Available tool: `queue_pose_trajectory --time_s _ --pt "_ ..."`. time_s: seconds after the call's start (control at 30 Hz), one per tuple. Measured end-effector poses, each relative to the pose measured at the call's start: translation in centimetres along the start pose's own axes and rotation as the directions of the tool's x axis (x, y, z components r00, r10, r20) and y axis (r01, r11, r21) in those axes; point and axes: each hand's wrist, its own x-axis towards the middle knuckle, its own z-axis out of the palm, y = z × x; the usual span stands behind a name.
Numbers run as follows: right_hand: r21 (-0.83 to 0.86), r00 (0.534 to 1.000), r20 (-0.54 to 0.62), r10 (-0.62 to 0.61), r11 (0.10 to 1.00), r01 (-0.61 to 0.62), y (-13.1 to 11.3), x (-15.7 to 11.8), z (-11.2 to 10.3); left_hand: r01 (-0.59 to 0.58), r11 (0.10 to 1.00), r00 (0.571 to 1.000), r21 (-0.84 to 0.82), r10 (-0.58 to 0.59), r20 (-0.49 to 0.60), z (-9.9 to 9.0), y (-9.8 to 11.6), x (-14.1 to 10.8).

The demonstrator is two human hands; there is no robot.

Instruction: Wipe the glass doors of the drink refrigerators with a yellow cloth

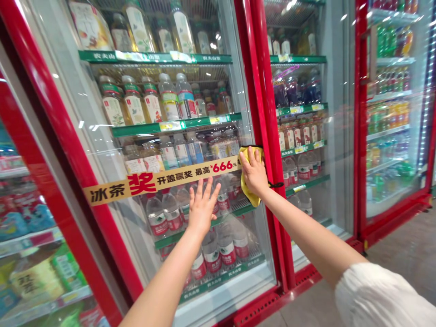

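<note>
My right hand (254, 171) presses a yellow cloth (248, 196) with a dark edge and a black loop against the glass door, beside the red door frame (269, 136). Its fingers lie spread over the cloth. My left hand (201, 206) is at the glass just below the yellow banner strip (180, 176), fingers apart and pointing up, holding nothing. The strip, with red and black lettering, runs across the door and ends at the cloth. Bottles (171, 210) stand on green-edged shelves behind the glass.
To the right stand more red-framed coolers with drinks (388, 118). At the left edge a red-framed cooler holds packaged goods (37, 277). A red base rail (262, 306) runs along the bottom, above the grey tiled floor (391, 259).
</note>
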Motion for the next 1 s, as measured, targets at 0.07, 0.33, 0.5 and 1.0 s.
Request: queue_pose_trajectory --time_s 0.07,0.33,0.5,1.0 --pt "0.008 1.0 -0.019 0.013 1.0 -0.013 -0.3 1.5 -0.5 -0.003 1.0 1.0 0.003 0.003 0.0 -0.1 0.0 0.0" --pt "0.08 0.99 0.046 -0.137 0.988 0.133 1.2 -1.3 -0.5 -0.018 1.0 1.0 -0.007 0.018 0.01 -1.0 0.1 -0.2" --pt "0.081 0.999 -0.027 0.017 0.997 -0.015 -1.5 2.9 -0.5 -0.007 1.0 1.0 0.009 0.007 0.021 -2.2 -1.3 -1.1" --pt "0.073 0.995 -0.053 -0.081 0.994 0.085 -4.4 3.2 -1.1 0.164 0.98 0.986 0.113 -0.162 -0.024 -5.2 -11.8 -5.6"
